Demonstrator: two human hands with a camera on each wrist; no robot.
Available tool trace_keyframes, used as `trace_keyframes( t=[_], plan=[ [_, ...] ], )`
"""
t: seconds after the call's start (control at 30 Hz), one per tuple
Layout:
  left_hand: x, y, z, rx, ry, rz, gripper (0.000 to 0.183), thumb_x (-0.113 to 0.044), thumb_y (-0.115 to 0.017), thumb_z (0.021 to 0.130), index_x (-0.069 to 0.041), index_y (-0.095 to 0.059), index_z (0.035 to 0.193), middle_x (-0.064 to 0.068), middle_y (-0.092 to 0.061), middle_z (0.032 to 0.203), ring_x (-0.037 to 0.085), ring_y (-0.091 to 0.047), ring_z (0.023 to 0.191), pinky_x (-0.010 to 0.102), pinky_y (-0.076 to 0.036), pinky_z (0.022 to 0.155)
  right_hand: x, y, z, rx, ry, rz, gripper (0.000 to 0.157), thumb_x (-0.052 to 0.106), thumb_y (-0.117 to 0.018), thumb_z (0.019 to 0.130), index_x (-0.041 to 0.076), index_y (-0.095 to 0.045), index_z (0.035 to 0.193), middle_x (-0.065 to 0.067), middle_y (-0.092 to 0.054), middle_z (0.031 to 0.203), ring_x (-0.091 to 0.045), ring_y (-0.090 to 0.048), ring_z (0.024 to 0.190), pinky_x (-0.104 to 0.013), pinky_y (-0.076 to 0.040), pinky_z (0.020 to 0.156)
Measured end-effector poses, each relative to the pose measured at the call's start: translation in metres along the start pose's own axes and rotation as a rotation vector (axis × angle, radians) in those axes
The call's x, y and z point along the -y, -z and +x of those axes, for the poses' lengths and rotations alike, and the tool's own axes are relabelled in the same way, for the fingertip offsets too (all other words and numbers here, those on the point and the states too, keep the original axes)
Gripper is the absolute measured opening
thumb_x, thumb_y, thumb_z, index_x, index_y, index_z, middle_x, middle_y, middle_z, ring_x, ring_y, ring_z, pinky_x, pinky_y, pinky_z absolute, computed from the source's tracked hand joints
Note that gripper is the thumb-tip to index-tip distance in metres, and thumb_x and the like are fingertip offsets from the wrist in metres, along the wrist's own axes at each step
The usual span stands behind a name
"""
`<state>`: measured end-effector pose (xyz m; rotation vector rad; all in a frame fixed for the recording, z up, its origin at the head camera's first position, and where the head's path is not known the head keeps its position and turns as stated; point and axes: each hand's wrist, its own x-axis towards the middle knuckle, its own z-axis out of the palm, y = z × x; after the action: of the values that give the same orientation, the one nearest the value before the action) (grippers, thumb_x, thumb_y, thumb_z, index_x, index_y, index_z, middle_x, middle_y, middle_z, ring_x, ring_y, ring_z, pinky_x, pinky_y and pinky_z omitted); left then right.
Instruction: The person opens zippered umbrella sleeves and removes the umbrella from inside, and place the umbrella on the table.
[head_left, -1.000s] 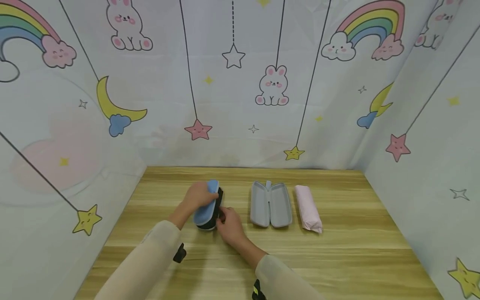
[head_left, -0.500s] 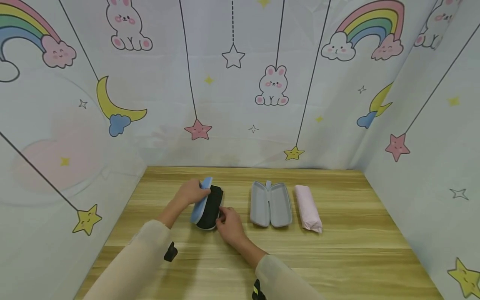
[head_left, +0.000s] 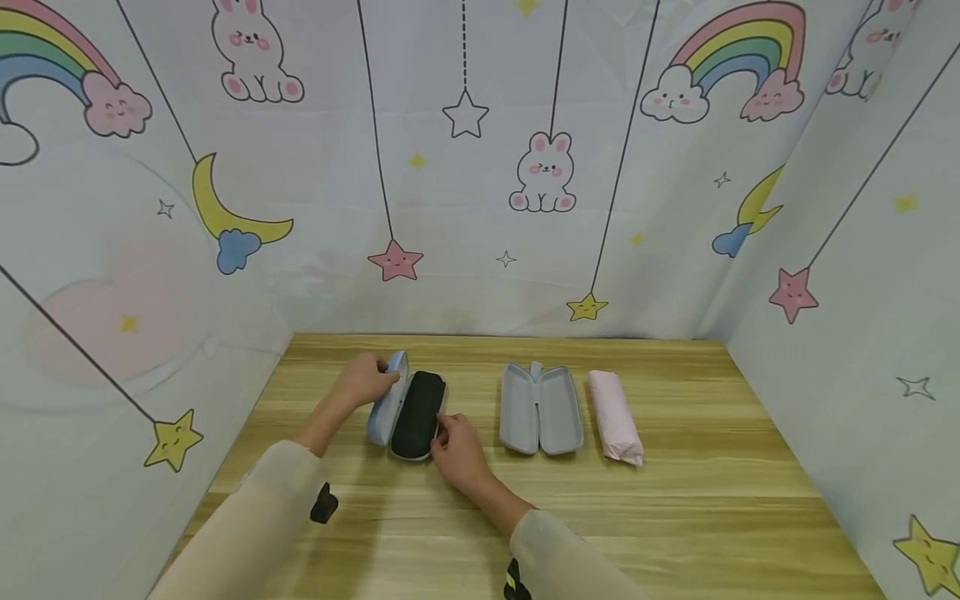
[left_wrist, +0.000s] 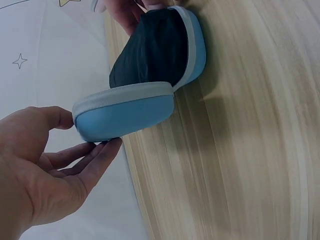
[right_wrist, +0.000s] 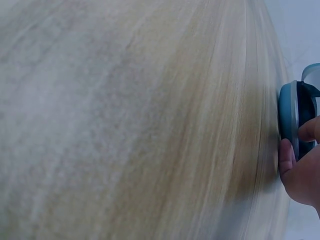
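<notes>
A blue glasses case with a pale rim stands on the left part of the table, its lid [left_wrist: 125, 117] swung up on the left side. My left hand [head_left: 363, 381] holds the far end of this lid, with the thumb at its rim and the fingers under its outer face in the left wrist view. A black, soft-looking bundle [head_left: 418, 417] fills the case's base [left_wrist: 197, 45]. Low on the right side of the base, my right hand [head_left: 459, 450] pinches the edge between thumb and fingers. The right wrist view catches only part of that hand [right_wrist: 302, 172] at its margin.
A grey glasses case [head_left: 519, 408] lies spread open to the right of the hands, both halves facing up. Beside it is a pink wrapped bundle [head_left: 617, 417]. A printed curtain [head_left: 465, 225] rises along the wooden table's back and sides.
My left hand has swung the blue lid over to the left, away from the base. The black bundle has come into full view. My right hand has stayed at the base's edge.
</notes>
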<state>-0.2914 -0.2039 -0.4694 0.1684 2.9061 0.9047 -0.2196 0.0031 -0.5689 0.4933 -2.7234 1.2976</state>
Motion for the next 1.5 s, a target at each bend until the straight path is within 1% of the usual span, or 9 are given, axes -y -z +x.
trace_keyframes(
  t=[0.17,0.3,0.43,0.6,0.77,0.97,1.23,1.37,1.5],
  plan=[
    [0.003,0.005,-0.002,-0.018,-0.005,0.006,0.042,-0.022,-0.057,0.095,0.012,-0.064,0.117,0.026,-0.067,0.11,0.036,-0.066,0.096,0.045,-0.055,0.079,-0.002,-0.001,0.0,0.004,-0.013,-0.007,0.041,0.005,-0.064,0.091,-0.005,-0.06,0.131,-0.011,-0.061,0.104,-0.012,-0.057,0.083,-0.025,-0.048,0.074],
    [0.011,0.006,-0.003,-0.003,0.023,-0.024,0.042,-0.021,-0.056,0.097,0.012,-0.062,0.122,0.028,-0.065,0.116,0.039,-0.064,0.104,0.047,-0.054,0.085,-0.001,-0.001,0.0,0.004,-0.016,-0.005,0.04,0.004,-0.064,0.091,-0.005,-0.06,0.13,-0.012,-0.061,0.104,-0.012,-0.057,0.082,-0.026,-0.049,0.073],
    [0.021,0.007,-0.004,0.005,0.041,-0.045,0.042,-0.019,-0.054,0.098,0.011,-0.059,0.127,0.028,-0.064,0.12,0.041,-0.063,0.108,0.046,-0.055,0.084,0.0,-0.001,0.0,0.006,-0.022,-0.007,0.04,0.004,-0.063,0.091,-0.005,-0.06,0.131,-0.012,-0.06,0.104,-0.012,-0.056,0.082,-0.026,-0.049,0.073],
    [0.029,0.009,-0.008,-0.012,0.066,-0.07,0.04,-0.015,-0.054,0.098,0.008,-0.058,0.13,0.03,-0.064,0.119,0.041,-0.065,0.104,0.04,-0.057,0.072,0.0,-0.001,0.001,0.009,-0.032,0.006,0.041,0.004,-0.063,0.092,-0.004,-0.06,0.132,-0.012,-0.06,0.106,-0.012,-0.056,0.083,-0.025,-0.049,0.073],
    [0.04,0.005,-0.01,-0.048,0.073,-0.054,0.037,-0.012,-0.055,0.098,0.007,-0.06,0.129,0.028,-0.064,0.12,0.042,-0.063,0.107,0.043,-0.056,0.076,-0.002,-0.002,0.001,0.009,-0.025,0.006,0.041,0.004,-0.063,0.092,-0.004,-0.06,0.132,-0.012,-0.06,0.106,-0.011,-0.056,0.083,-0.025,-0.049,0.072],
    [0.051,0.0,-0.008,-0.083,0.058,-0.038,0.033,-0.007,-0.055,0.094,0.008,-0.063,0.123,0.026,-0.068,0.11,0.041,-0.064,0.102,0.049,-0.052,0.084,-0.005,-0.002,0.001,0.007,-0.023,-0.002,0.041,0.006,-0.063,0.092,-0.003,-0.06,0.132,-0.011,-0.06,0.106,-0.011,-0.056,0.083,-0.024,-0.049,0.073],
    [0.058,-0.009,-0.01,-0.114,0.066,-0.053,0.037,-0.001,-0.054,0.089,0.007,-0.061,0.125,0.021,-0.069,0.098,0.031,-0.065,0.085,0.04,-0.054,0.069,-0.004,-0.001,0.0,0.016,-0.026,0.012,0.042,0.005,-0.063,0.093,-0.003,-0.059,0.133,-0.011,-0.06,0.108,-0.01,-0.057,0.084,-0.023,-0.049,0.072],
    [0.065,-0.014,-0.009,-0.121,0.061,-0.033,0.041,0.001,-0.053,0.087,0.006,-0.061,0.126,0.02,-0.07,0.097,0.03,-0.065,0.085,0.04,-0.054,0.069,-0.003,-0.001,0.0,0.008,-0.022,0.019,0.042,0.005,-0.064,0.092,-0.003,-0.059,0.133,-0.01,-0.06,0.107,-0.01,-0.058,0.084,-0.022,-0.049,0.072],
    [0.072,-0.02,-0.008,-0.1,0.07,-0.015,0.044,0.002,-0.05,0.085,0.008,-0.06,0.127,0.022,-0.069,0.099,0.031,-0.066,0.086,0.041,-0.054,0.069,-0.004,-0.002,0.0,0.012,-0.027,0.02,0.043,0.005,-0.063,0.093,-0.002,-0.058,0.134,-0.011,-0.06,0.11,-0.01,-0.058,0.085,-0.022,-0.049,0.072]
  ],
)
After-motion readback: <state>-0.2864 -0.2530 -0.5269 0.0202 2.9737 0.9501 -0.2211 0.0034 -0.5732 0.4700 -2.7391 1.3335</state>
